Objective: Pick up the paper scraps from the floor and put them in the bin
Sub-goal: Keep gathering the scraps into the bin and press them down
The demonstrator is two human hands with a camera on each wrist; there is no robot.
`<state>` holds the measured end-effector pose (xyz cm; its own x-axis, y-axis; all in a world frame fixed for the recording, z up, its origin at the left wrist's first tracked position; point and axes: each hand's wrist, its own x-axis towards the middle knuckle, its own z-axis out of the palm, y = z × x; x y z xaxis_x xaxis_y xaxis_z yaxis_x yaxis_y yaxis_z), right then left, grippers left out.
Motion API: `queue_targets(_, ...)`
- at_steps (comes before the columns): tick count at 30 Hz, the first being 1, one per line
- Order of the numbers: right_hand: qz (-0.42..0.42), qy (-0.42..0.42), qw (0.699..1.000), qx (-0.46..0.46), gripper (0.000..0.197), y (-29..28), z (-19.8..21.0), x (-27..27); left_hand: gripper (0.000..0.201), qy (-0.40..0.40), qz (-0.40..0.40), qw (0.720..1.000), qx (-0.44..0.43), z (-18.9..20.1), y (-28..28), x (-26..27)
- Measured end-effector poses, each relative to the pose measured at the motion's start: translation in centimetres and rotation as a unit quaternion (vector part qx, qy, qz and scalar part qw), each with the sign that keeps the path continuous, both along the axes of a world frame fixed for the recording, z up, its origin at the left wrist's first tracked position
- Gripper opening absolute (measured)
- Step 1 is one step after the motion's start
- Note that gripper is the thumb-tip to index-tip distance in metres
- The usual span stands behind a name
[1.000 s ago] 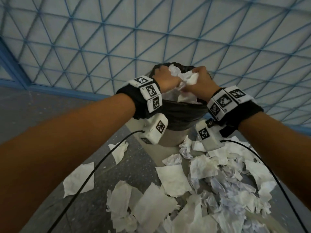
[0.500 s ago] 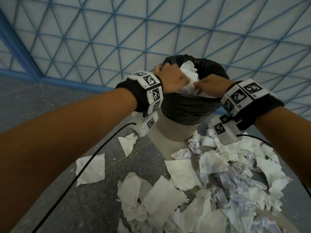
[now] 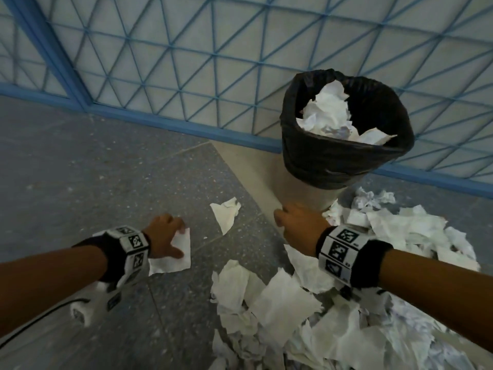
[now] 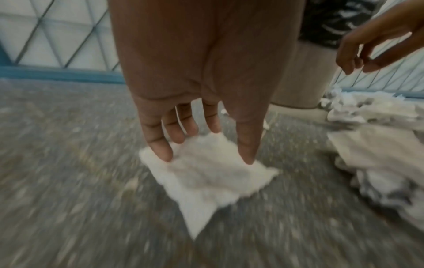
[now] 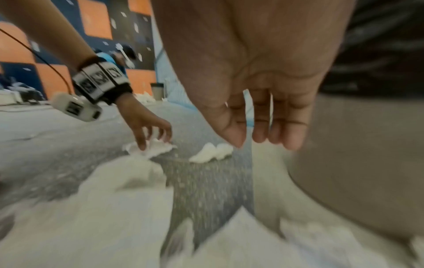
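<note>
Left hand point(image 3: 164, 236) down left of the bin point(image 3: 346, 145), spread fingers point(image 4: 158, 145) over a flat scrap point(image 3: 170, 256) on the floor point(image 3: 93, 169), probably to gather it. Right hand point(image 3: 301, 225) at the bin's foot, loosely open, holding nothing. Pile point(image 3: 333, 303) left below the bin.

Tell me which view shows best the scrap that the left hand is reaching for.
Left wrist: the flat scrap fills mid-frame under the spread fingertips of the left hand, though blurred. Head shows the left hand covering part of the scrap. Right wrist shows it small, far off.
</note>
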<state>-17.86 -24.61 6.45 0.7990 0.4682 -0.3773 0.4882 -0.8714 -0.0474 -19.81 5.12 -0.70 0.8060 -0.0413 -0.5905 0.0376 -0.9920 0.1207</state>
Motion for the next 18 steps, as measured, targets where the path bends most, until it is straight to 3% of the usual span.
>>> queue_targets(3,-0.097,0.068,0.990,-0.078,0.061,-2.0,-3.3,-0.2,0.057,0.028,0.013,0.999,-0.023,-1.3,1.1,-1.7)
queue_targets(5,-0.156,0.114,0.975,-0.111,0.080,-3.3,-5.1,-0.1,0.037,0.011,0.005,0.998,-0.058,-1.3,1.2,-1.7)
queue_targets(7,-0.192,0.147,0.963,-0.116,0.087,-3.9,-6.3,-0.3,0.018,-0.027,0.001,0.994,-0.109,-1.2,0.9,-1.5)
queue_targets(9,-0.208,0.149,0.962,-0.099,0.076,-4.0,-6.9,-0.7,0.018,-0.077,0.001,0.983,-0.165,-0.6,-0.1,-0.6)
queue_targets(12,-0.180,0.119,0.975,-0.058,0.045,-3.6,-7.2,-0.8,0.019,-0.149,0.047,0.962,-0.222,0.1,-2.0,1.5)
queue_targets(13,-0.177,0.114,0.977,-0.033,0.035,-3.3,-7.0,-0.6,0.015,-0.150,0.060,0.965,-0.205,0.2,-2.4,2.2)
queue_targets(16,-0.187,0.110,0.974,0.067,0.015,-2.6,-6.0,-0.4,0.065,-0.043,0.023,0.999,0.003,-0.9,-2.3,2.6)
queue_targets(18,-0.182,0.093,0.970,0.133,0.018,-2.1,-5.2,-0.4,0.078,0.020,0.011,0.998,0.067,-1.6,-1.3,1.9)
